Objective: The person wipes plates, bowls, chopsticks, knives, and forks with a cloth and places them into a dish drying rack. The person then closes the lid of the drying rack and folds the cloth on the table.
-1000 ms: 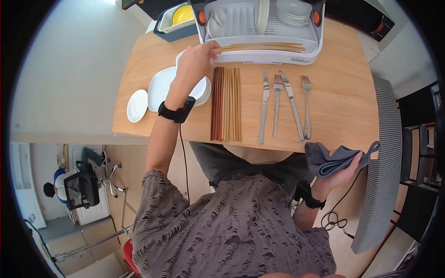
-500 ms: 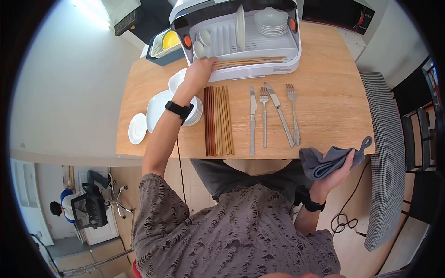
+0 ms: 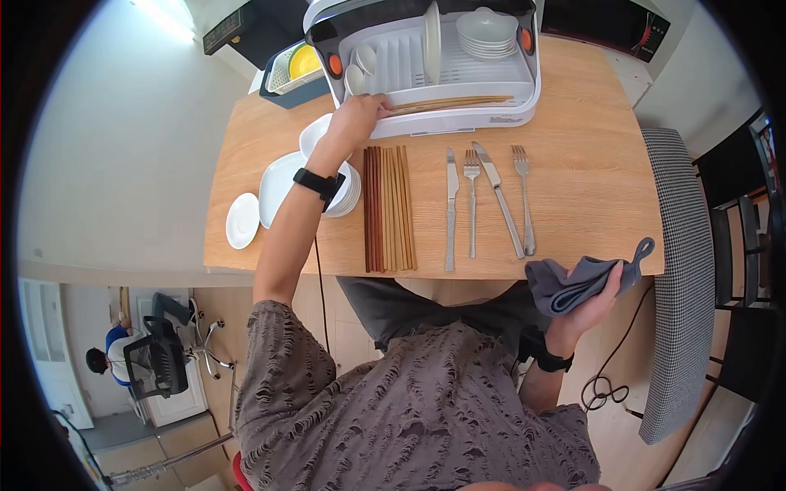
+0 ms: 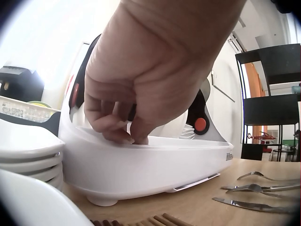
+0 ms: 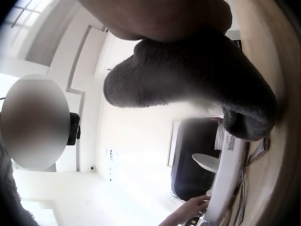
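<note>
My left hand (image 3: 358, 123) reaches over the front wall of a white dish rack (image 3: 442, 123). Its thumb and fingers pinch the left ends of light wooden chopsticks (image 3: 458, 102) lying along the rack's front trough. In the left wrist view the fingertips (image 4: 123, 136) dip behind the rack's rim, which hides the chopsticks. A folded dark grey cloth (image 3: 577, 282) is gripped by my right hand (image 3: 594, 311) at the table's front right edge; the cloth fills much of the right wrist view. Red-brown and lighter chopsticks (image 3: 389, 209) lie side by side on the table, below the left hand.
Knives and forks (image 3: 491, 196) lie right of the chopstick row. White plates and bowls (image 3: 278, 188) stand at the left, near a small saucer (image 3: 242, 221). The rack holds spoons, an upright plate and stacked bowls (image 3: 487, 37). Behind it at left is a blue basket (image 3: 286, 94).
The head view has shifted and tilted. My left hand stays at the chopsticks in the rack's trough, and my right hand keeps hold of the cloth.
</note>
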